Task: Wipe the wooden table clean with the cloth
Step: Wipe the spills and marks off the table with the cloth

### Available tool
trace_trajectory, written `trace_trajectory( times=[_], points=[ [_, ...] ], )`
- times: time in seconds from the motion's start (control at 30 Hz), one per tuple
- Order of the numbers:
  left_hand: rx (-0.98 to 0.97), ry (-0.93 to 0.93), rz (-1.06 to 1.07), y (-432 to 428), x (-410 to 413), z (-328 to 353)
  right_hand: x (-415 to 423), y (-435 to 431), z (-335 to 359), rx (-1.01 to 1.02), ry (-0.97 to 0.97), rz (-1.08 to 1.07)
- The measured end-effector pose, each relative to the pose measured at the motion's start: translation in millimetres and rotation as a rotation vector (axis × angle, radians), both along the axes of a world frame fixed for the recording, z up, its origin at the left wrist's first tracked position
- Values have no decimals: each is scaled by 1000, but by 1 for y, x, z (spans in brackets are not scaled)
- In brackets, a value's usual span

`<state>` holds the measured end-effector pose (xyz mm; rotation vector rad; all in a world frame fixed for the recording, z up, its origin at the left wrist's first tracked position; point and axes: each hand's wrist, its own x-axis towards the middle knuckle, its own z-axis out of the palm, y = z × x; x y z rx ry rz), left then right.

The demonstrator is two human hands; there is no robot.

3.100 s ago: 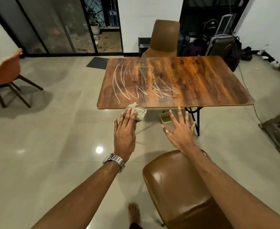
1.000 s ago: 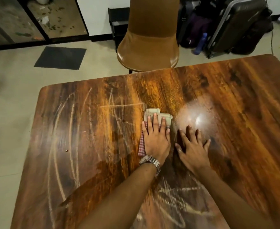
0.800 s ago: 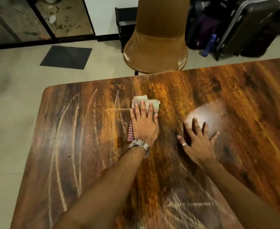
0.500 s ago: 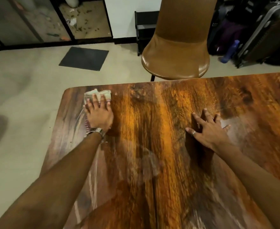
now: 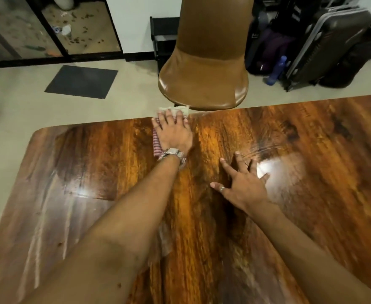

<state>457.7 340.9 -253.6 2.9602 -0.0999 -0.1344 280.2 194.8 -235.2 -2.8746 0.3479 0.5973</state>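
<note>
The wooden table (image 5: 311, 163) fills most of the view, glossy, with faint pale chalk streaks left near its left side. My left hand (image 5: 174, 133) presses flat on the cloth (image 5: 156, 143), a folded pale rag with a red-checked part, at the table's far edge; the cloth's pale end sticks out past the edge. A metal watch sits on that wrist. My right hand (image 5: 243, 183) rests palm down on the table with fingers spread, a ring on one finger, holding nothing.
A brown leather chair (image 5: 204, 82) stands just beyond the far edge, right behind the cloth. Suitcases and bags (image 5: 325, 42) and a blue bottle (image 5: 275, 71) crowd the back right. A dark floor mat (image 5: 81, 82) lies back left by glass doors.
My left hand has slid the cloth from the table's far left corner rightward along the far edge. Most chalk scribbles seen earlier are gone. The right hand stays planted on the table.
</note>
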Motion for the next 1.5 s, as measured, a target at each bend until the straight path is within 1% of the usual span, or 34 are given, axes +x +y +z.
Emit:
trace_trajectory(
  times=[0.13, 0.2, 0.27, 0.37, 0.43, 0.53, 0.73, 0.83, 0.93, 1.07, 1.17, 1.37, 1.5],
  points=[
    [-33, 13, -179, -108, -12, 2, -1, -1, -1, 26, -11, 11],
    [-52, 15, -256, -145, -17, 2, 0, 0, 0, 58, -9, 10],
    [-80, 22, -291, -165, -17, 1, 0, 0, -1, 76, 10, -1],
    [-89, 4, -313, -157, -13, -3, -2, -1, -2, 68, -14, 3],
    [-96, -31, -293, -130, -2, -5, -2, 0, -3, 45, -6, 17],
    [-115, -47, -181, -63, 21, -3, -1, -4, -1, 47, 27, -17],
    [-66, -58, 12, 121, 42, -6, 0, 1, 4, -7, 48, -85],
    [-41, -88, 101, 206, 46, -9, 14, 36, 6, -29, 79, -82],
    [-54, -92, 158, 266, 47, -11, 40, 104, 4, 9, 66, 28],
    [-62, -82, 198, 307, 46, -11, 76, 195, -2, 40, 16, 143],
    [-60, -55, 235, 325, 46, -11, 93, 233, -5, 49, 16, 171],
    [-54, -48, 299, 355, 39, -9, 90, 240, -3, 38, -1, 163],
    [-62, -9, 336, 366, 23, -7, 79, 240, -6, 34, -23, 172]
  ],
)
